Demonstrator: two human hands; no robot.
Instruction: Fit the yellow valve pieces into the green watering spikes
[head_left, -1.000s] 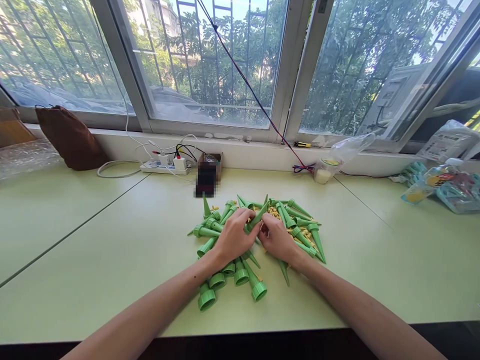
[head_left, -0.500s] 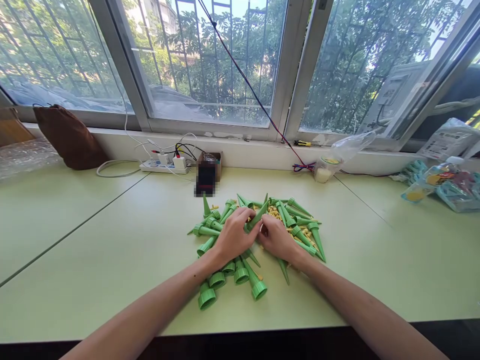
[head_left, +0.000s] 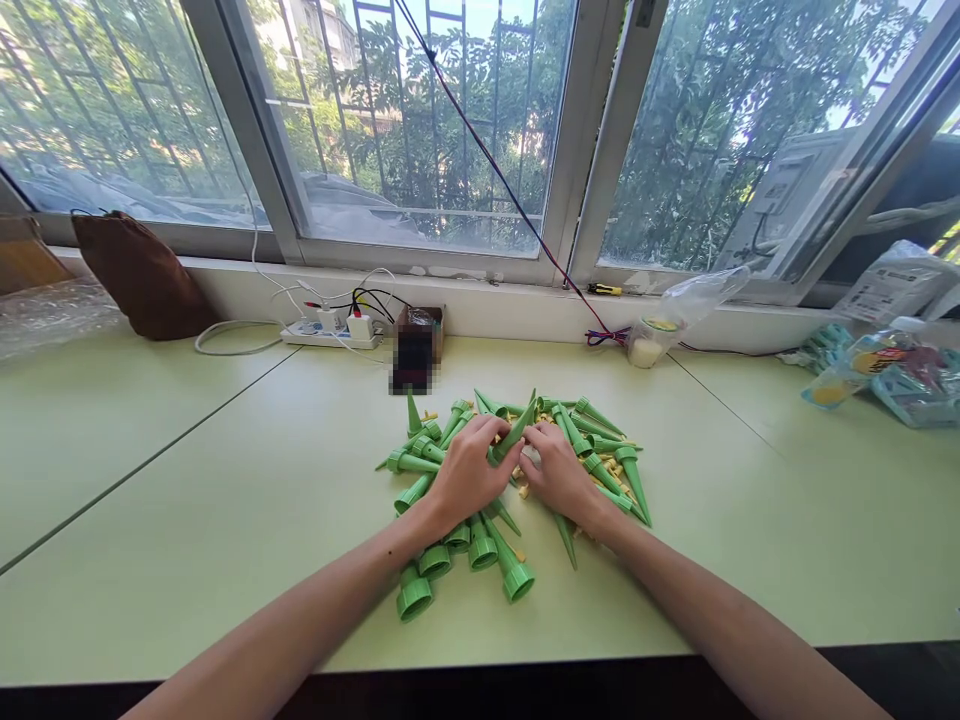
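Note:
Over the pile in the middle of the table, my left hand [head_left: 471, 468] is closed around a green plastic watering spike [head_left: 516, 432], its tip tilted up and to the right. Close beside the spike's wide end, my right hand [head_left: 559, 472] has its fingers curled and pressed together. Whatever they hold, if anything, is hidden. More green spikes [head_left: 517, 575] with ribbed, cap-like ends lie around both hands. Small yellow pieces [head_left: 523, 491] show below my right fingers, and others lie among the spikes on the right.
A power strip [head_left: 330, 336] with plugs and a small box [head_left: 431, 330] stand along the back wall. At the back right are a clear bag with a cup [head_left: 646, 345] and plastic packages [head_left: 911, 375]. A brown bag [head_left: 142, 275] leans at the back left.
My right hand has shifted slightly and its fingers have changed position near the spike's wide end. My left hand keeps its hold on the spike.

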